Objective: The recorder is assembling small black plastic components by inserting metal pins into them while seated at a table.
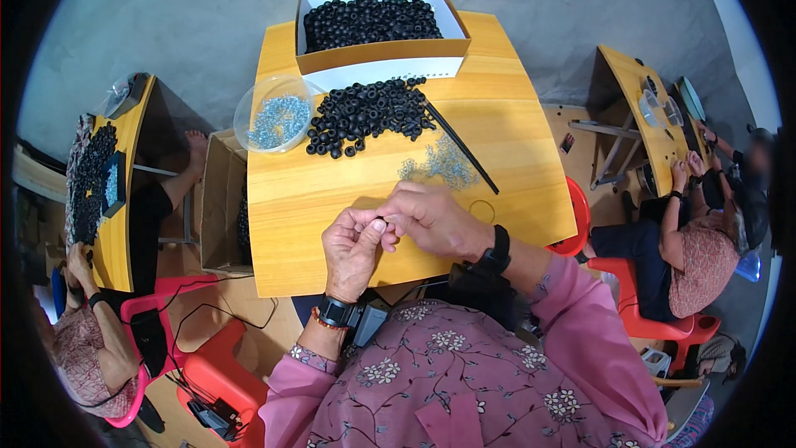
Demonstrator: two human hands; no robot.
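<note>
My left hand (351, 250) and my right hand (433, 217) meet over the near part of the wooden table (290, 216). Both are closed, thumbs and fingertips pinched together. A bit of something small and dark shows between the fingers, but most of it is hidden. Just beyond my right hand lies a loose heap of small silvery metal pieces (448, 163), like screws. Farther off is a pile of round black plastic pieces with holes (369, 114). A black rod (464, 149) slants from that pile toward the right. A thin rubber band (482, 212) rests beside my right wrist.
At the far edge stands an open carton (381, 58) full of black pieces. A clear round tub (245, 129) of silvery pieces sits at the table's left. Below it is a cardboard box (217, 232). Red stools (220, 373) and two seated people at other tables flank me.
</note>
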